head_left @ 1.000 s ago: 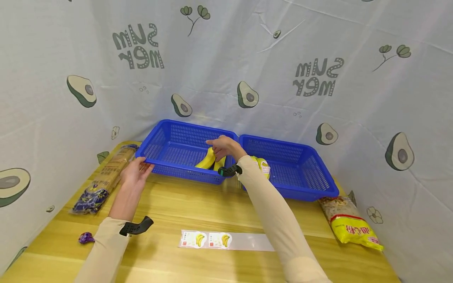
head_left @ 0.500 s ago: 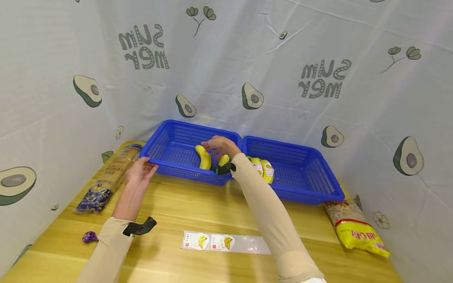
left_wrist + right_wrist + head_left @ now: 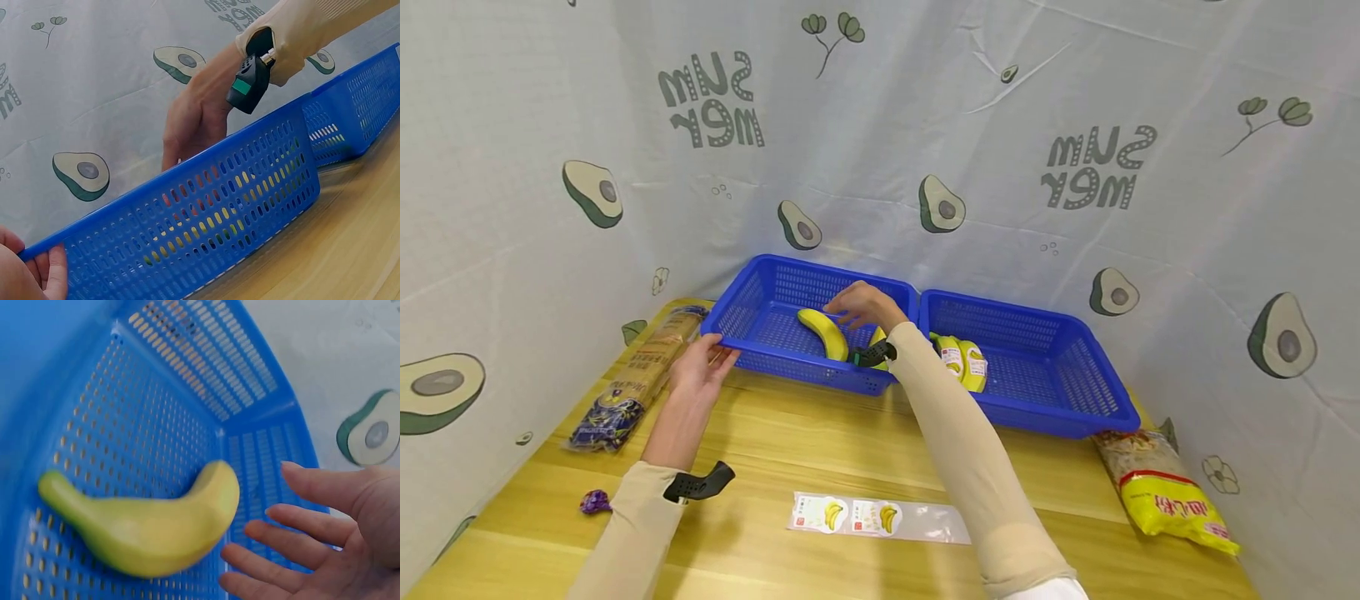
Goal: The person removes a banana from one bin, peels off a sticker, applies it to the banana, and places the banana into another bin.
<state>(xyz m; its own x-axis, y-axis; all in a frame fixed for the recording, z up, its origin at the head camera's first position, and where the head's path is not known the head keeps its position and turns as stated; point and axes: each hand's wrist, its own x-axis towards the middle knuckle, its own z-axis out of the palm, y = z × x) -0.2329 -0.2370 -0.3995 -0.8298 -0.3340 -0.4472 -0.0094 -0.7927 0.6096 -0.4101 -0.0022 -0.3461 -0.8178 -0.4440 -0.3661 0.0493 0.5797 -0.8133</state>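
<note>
My left hand [image 3: 696, 371] holds the front-left rim of the left blue plastic basket [image 3: 801, 369]. In the left wrist view its fingers [image 3: 57, 270] lie against the outer wall at the rim. My right hand [image 3: 861, 304] is over the same basket, fingers spread and apart from the fruit. A yellow banana [image 3: 826, 333] lies on the basket floor to the left of that hand; the right wrist view shows this banana [image 3: 153, 531] whole, greenish at one end. Another banana [image 3: 878, 337] is mostly hidden beneath the right wrist.
A second blue basket [image 3: 1037, 417] adjoins on the right, holding bananas [image 3: 973, 367] with stickers. A strip of banana stickers [image 3: 880, 518] lies in front. Packaged noodles [image 3: 640, 379] lie left, a purple-wrapped candy [image 3: 595, 502] nearer, a yellow bag [image 3: 1172, 500] right.
The banana has turned and shifted left on the basket floor. My right hand has come off it and its fingers have spread. The left hand has stayed on the rim.
</note>
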